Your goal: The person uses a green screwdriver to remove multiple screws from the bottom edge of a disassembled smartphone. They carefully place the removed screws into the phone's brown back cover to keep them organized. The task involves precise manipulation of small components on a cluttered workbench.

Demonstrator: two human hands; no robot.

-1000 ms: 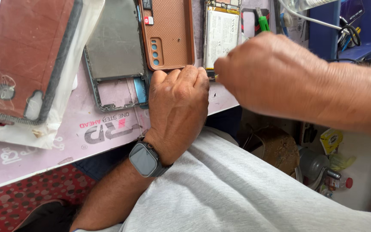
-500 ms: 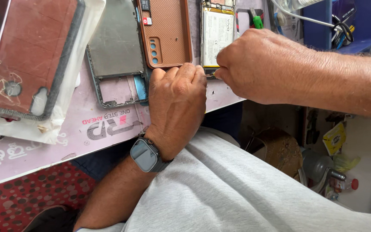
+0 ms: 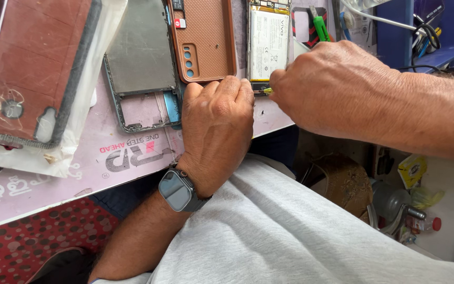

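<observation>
An opened phone [image 3: 268,44] with its white battery showing lies on the pale pink work mat [image 3: 95,158]. My right hand [image 3: 337,87] pinches a thin yellow-tipped tool [image 3: 265,90] against the phone's lower end. My left hand [image 3: 217,126], fingers curled, rests on the mat just below the phone's bottom edge, with a dark smartwatch [image 3: 177,190] on the wrist. What the curled fingers hold, if anything, is hidden.
An orange-brown back cover [image 3: 206,42] and a grey phone frame [image 3: 143,68] lie left of the phone. A brown case in a clear bag [image 3: 32,73] is far left. Green-handled tool [image 3: 320,27], cables and a blue tray [image 3: 421,31] lie behind. Clutter sits on the floor at right.
My right hand has moved left and down, bringing the tool tip to the phone's lower end. The left hand stayed in place.
</observation>
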